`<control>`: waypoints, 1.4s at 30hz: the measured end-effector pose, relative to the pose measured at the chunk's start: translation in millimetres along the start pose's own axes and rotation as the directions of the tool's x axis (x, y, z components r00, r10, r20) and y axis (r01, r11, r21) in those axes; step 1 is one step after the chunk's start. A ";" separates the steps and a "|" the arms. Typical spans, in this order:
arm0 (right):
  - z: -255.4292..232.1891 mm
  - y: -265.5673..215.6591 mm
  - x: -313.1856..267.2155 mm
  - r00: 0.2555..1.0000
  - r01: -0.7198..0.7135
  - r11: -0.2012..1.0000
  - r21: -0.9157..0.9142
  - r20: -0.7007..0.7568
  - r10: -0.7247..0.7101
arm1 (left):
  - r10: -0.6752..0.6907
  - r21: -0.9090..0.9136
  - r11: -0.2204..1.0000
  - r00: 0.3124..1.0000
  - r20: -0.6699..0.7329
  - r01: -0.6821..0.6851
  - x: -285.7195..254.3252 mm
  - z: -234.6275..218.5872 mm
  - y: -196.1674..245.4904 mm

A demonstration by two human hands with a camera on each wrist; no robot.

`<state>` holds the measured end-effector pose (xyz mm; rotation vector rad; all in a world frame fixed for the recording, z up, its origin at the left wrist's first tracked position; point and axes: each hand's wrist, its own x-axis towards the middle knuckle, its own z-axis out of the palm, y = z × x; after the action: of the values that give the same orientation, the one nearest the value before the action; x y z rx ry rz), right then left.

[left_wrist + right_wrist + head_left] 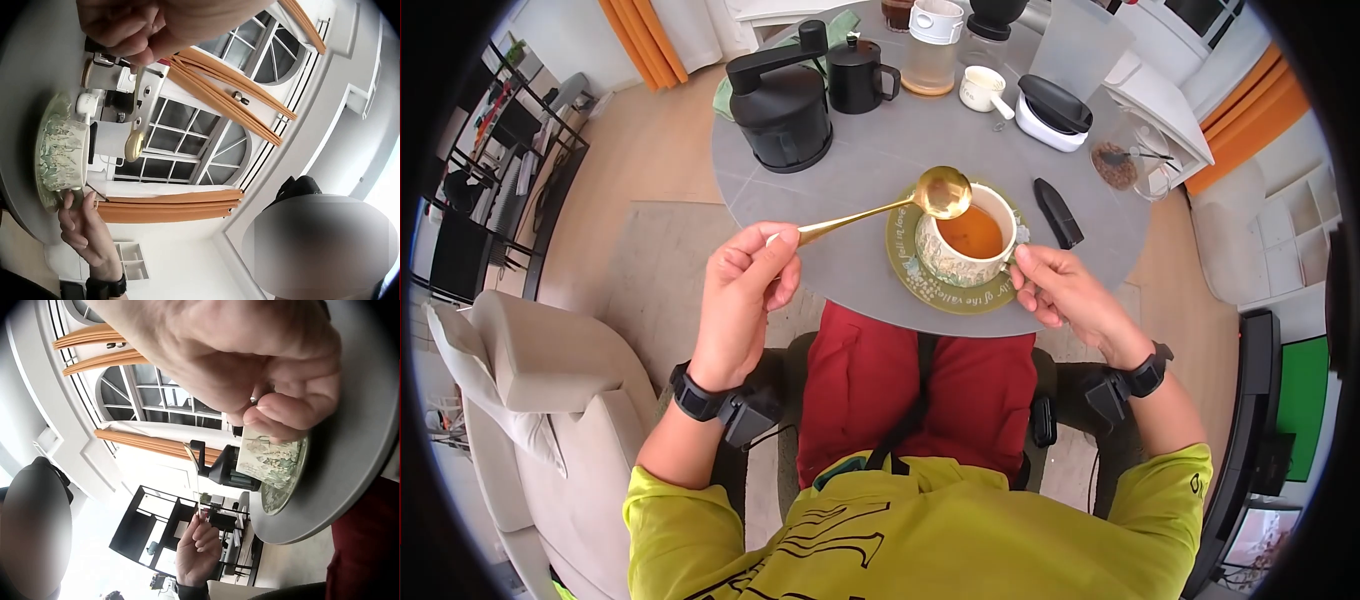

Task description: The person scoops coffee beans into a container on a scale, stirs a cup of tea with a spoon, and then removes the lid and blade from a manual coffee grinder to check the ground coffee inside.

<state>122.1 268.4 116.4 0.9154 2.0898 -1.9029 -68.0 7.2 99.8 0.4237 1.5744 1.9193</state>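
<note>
My left hand (750, 290) pinches the end of a gold spoon's handle. The bowl of the gold spoon (943, 192) is raised over the far left rim of a patterned cup (960, 262). Amber liquid (974, 234) fills part of the cup. Beneath it lies a green saucer (900, 262) with white lettering and flowers. At the cup's right side my right hand (1072, 294) pinches the small handle between thumb and fingers. In the left wrist view the spoon bowl (134, 145) hangs clear above the cup (65, 153).
A black lidded grinder-like pot (780, 118) and a black jug (858, 78) stand at the back left of the grey table (840, 290). Behind the cup are a glass carafe (930, 62), a small white cup (984, 90) and a black-topped white device (1052, 115). A black folded object (1056, 214) lies right.
</note>
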 end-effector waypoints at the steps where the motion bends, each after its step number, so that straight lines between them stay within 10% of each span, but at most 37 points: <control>1: -0.1 0.0 1.3 1.000 -0.009 1.000 0.013 -0.006 0.010 | 0.000 0.001 1.000 1.000 0.003 0.000 1.2 -0.5 0.2; 42: -26.4 11.3 -38.9 0.958 0.287 0.927 0.242 -0.099 -0.270 | -0.048 0.047 0.997 0.992 -0.116 0.054 6.9 -21.3 -22.7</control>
<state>166.4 280.8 131.3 0.7657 2.1439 -2.3598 -80.2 -2.4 72.0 0.2956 1.6940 1.8985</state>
